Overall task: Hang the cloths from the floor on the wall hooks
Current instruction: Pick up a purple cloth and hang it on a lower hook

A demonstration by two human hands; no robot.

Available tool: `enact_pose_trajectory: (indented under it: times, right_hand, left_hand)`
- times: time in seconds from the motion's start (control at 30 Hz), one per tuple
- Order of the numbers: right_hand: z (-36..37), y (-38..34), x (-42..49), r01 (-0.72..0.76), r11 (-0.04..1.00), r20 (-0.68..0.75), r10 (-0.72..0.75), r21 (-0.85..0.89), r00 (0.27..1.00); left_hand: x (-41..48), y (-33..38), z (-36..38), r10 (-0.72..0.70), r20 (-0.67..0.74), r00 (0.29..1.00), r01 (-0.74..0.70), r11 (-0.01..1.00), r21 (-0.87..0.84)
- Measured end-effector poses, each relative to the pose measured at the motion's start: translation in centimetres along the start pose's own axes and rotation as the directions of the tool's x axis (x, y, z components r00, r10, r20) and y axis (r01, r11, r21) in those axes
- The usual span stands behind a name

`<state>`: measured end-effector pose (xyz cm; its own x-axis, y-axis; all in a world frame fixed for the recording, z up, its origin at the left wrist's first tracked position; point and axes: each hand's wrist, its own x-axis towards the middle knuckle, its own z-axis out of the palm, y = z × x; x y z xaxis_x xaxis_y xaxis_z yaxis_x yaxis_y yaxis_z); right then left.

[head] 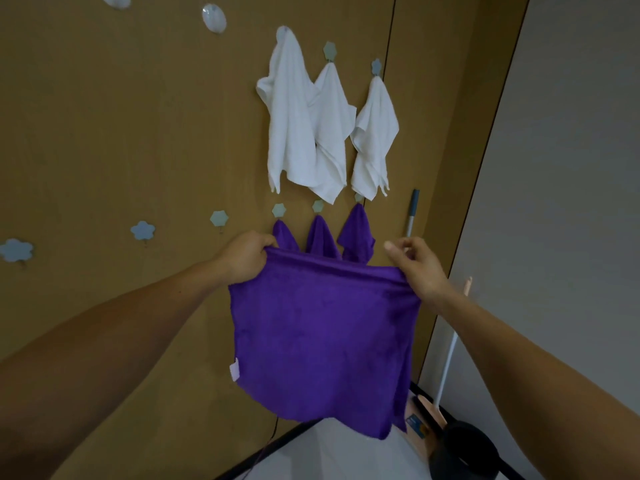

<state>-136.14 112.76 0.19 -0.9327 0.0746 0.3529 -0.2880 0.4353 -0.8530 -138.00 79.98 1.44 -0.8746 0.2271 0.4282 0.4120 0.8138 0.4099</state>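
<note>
I held the purple cloth (325, 341) stretched out flat in front of the brown wall (138, 133), its top edge taut between my two hands. My left hand (247, 256) was curled round the upper left corner, fingers closed over the hem. My right hand (420, 268) gripped the upper right corner, though its thumb stood up clear of the fabric and I could not quite tell which fingers did the pinching. A pale label (234, 368) showed on the cloth's left edge. Just behind it three other purple cloths (322, 237) hung from a row of hooks, and above them three white cloths (291, 112) hung side by side. Bare hooks (219, 218) lay to the left, and a grey-tipped pole (412, 216) leaned at the right.
</note>
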Motion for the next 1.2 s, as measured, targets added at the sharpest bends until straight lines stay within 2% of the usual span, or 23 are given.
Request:
enact_pose_trajectory:
  times: [0.07, 0.13, 0.2, 0.3, 0.37, 0.43, 0.47, 0.5, 0.53, 0.57, 0.6, 0.67, 0.7, 0.83, 0.93, 1.03, 1.13, 1.2]
  right_hand:
    - [0.9, -0.5, -0.7, 0.093, 0.985, 0.222, -0.059, -0.144, 0.973]
    - [2.1, -0.9, -0.9, 0.165, 0.953, 0.346, -0.069, -0.256, 0.936]
    - [3.4, -1.0, -0.6, 0.161, 0.950, 0.342, -0.062, -0.267, 0.938]
    - [4.6, -0.2, 0.0, 0.174, 0.951, 0.292, -0.096, -0.255, 0.951]
    - [5.0, 0.0, 0.1, 0.250, 0.906, 0.385, -0.107, -0.343, 0.917]
    - [5.6, 0.2, 0.2, 0.323, 0.830, 0.473, -0.083, -0.454, 0.877]
    - [6.0, 0.4, 0.4, 0.344, 0.808, 0.460, -0.103, -0.479, 0.882]
    - [6.5, 0.8, 0.8, 0.327, 0.830, 0.387, -0.148, -0.451, 0.910]
    - [6.9, 1.1, 1.2, 0.264, 0.905, 0.272, -0.176, -0.332, 0.946]
    - [7.3, 1.3, 1.7, 0.176, 0.972, 0.168, -0.149, -0.159, 0.975]
    - [7.6, 1.5, 2.2, 0.093, 0.996, 0.122, -0.093, 0.007, 0.988]
    - [8.3, 1.8, 3.2, -0.046, 0.976, 0.142, 0.016, 0.214, 0.990]
    - [8.7, 1.9, 3.7, -0.089, 0.960, 0.169, 0.045, 0.266, 0.985]
    - [10.4, 2.2, 6.1, -0.059, 0.951, 0.220, -0.010, 0.305, 0.975]
    - [11.4, 1.8, 7.0, -0.020, 0.928, 0.222, -0.068, 0.371, 0.973]
    - [12.6, 1.0, 7.6, -0.073, 0.911, 0.297, -0.055, 0.405, 0.953]
    - [13.9, 0.5, 8.2, -0.109, 0.908, 0.460, -0.099, 0.405, 0.883]
    - [15.1, 0.3, 8.8, -0.077, 0.950, 0.557, -0.111, 0.302, 0.823]
  left_hand:
    - [-0.1, -0.8, -0.1, -0.033, -0.094, 0.995, 0.027, 0.998, -0.063]
    - [-0.4, -1.5, -0.1, -0.076, -0.134, 0.988, 0.063, 0.993, -0.095]
    - [-0.7, -2.4, -0.3, -0.073, -0.137, 0.988, 0.062, 0.995, -0.080]
    - [-1.3, -4.0, -0.6, -0.016, -0.037, 0.999, 0.017, 0.999, 0.030]
    - [-1.4, -4.6, -0.7, -0.015, 0.000, 1.000, 0.015, 0.995, 0.094]
    - [-1.2, -4.8, -0.6, -0.043, -0.043, 0.998, 0.046, 0.995, 0.088]
    - [-1.1, -4.8, -0.5, -0.055, -0.078, 0.995, 0.060, 0.996, 0.070]
    - [-1.0, -4.7, -0.3, -0.067, -0.112, 0.991, 0.073, 0.996, 0.045]
    - [-0.8, -4.6, -0.1, -0.082, -0.136, 0.987, 0.084, 0.996, 0.008]
    - [-0.7, -4.5, 0.1, -0.104, -0.148, 0.984, 0.098, 0.994, -0.045]
    - [-0.6, -4.3, 0.3, -0.128, -0.152, 0.980, 0.113, 0.988, -0.106]
    - [-0.2, -3.8, 0.9, -0.194, -0.139, 0.971, 0.163, 0.964, -0.209]
    - [0.1, -3.6, 1.1, -0.221, -0.128, 0.967, 0.187, 0.954, -0.235]
    - [0.9, -3.3, 1.6, -0.278, -0.068, 0.958, 0.244, 0.917, -0.317]
    - [1.2, -3.2, 2.0, -0.260, -0.083, 0.962, 0.230, 0.937, -0.263]
    - [1.2, -3.1, 2.3, -0.248, -0.131, 0.960, 0.219, 0.954, -0.203]
    - [1.0, -3.0, 3.0, -0.237, -0.205, 0.950, 0.218, 0.970, -0.108]
    - [1.0, -3.4, 3.4, -0.259, -0.258, 0.931, 0.252, 0.966, -0.061]
